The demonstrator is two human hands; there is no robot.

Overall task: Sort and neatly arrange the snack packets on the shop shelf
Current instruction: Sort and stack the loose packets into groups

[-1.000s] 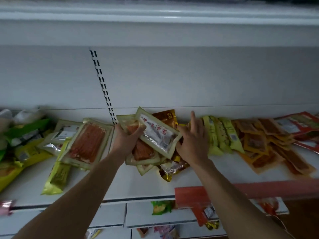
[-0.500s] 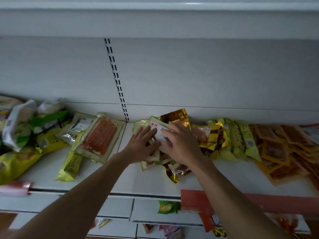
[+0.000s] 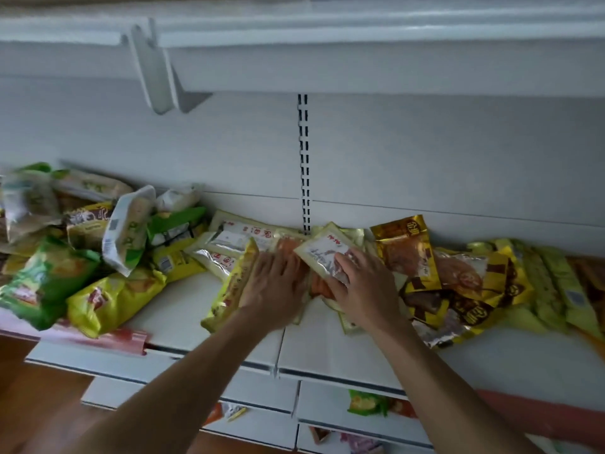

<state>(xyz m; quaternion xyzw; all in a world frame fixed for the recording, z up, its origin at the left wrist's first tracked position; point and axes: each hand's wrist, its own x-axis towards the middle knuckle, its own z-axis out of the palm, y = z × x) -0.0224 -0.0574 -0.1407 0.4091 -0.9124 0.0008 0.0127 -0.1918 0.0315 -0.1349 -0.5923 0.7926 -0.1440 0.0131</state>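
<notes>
Squarely mid-shelf, stacking the clear packets [image 3: 242, 234].
On the shelf [image 3: 183, 303], clear packets lie central; left hand [image 3: 275, 286] presses flat, fingers straight, right hand [image 3: 363, 288] grips the top packet [image 3: 322, 252]. Best to square its edges before letting go.

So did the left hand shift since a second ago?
Yes. The left hand has moved left: it was just right of the slotted wall strip and is now left of it.

White shelf [image 3: 183, 309] (scattered snack packets [image 3: 406, 253])
</notes>
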